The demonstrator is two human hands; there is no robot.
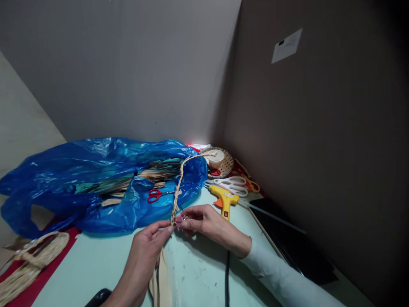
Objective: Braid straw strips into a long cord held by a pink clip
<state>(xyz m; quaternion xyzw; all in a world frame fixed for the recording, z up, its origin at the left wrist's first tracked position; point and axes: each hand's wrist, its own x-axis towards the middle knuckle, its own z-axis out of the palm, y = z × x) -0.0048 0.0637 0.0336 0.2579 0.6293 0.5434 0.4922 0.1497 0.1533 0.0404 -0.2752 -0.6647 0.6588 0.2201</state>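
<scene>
"Braid [178, 192]: held where?"
"Ahead of left hand [143, 247], pinched at its near end between thumb and fingers, probably to keep it tight."
"And right hand [204, 224]?"
"Nearly closed around pink clip [179, 222], just right of left hand, perhaps to steady that end."

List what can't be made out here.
In the head view:
Small pink clip: partly covered by the right hand.
Pale braided straw cord: lower end obscured by the left hand.
Yellow plastic glue gun: lower grip hidden behind the right hand.
White rectangular paper: print too small.
Smooth black object: cut off by the bottom edge.
</scene>
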